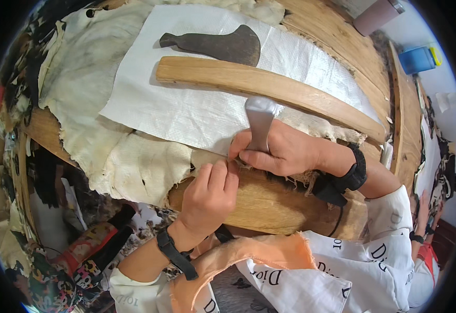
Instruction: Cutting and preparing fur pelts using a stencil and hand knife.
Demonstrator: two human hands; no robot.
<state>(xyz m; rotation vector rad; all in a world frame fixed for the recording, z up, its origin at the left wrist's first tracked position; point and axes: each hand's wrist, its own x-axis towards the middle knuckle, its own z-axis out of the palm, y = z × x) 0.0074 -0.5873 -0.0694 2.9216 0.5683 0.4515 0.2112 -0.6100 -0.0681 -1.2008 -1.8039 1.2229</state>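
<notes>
My right hand grips an upright grey metal tool with a broad, pale top end. Just left of it and lower, my left hand has its fingers curled on the frayed edge of a pale hide; what lies under the fingertips is hidden. The hide rests under a white woven sheet on a wooden bench. On the sheet lie a dark, broad-bladed metal tool with its narrow end to the left and, below that, a long curved wooden bar.
A pink cylindrical container and a blue container with a yellow part sit at upper right. Another person's arm shows at the right rim, patterned fabric at lower left. Dark scraps crowd the left side.
</notes>
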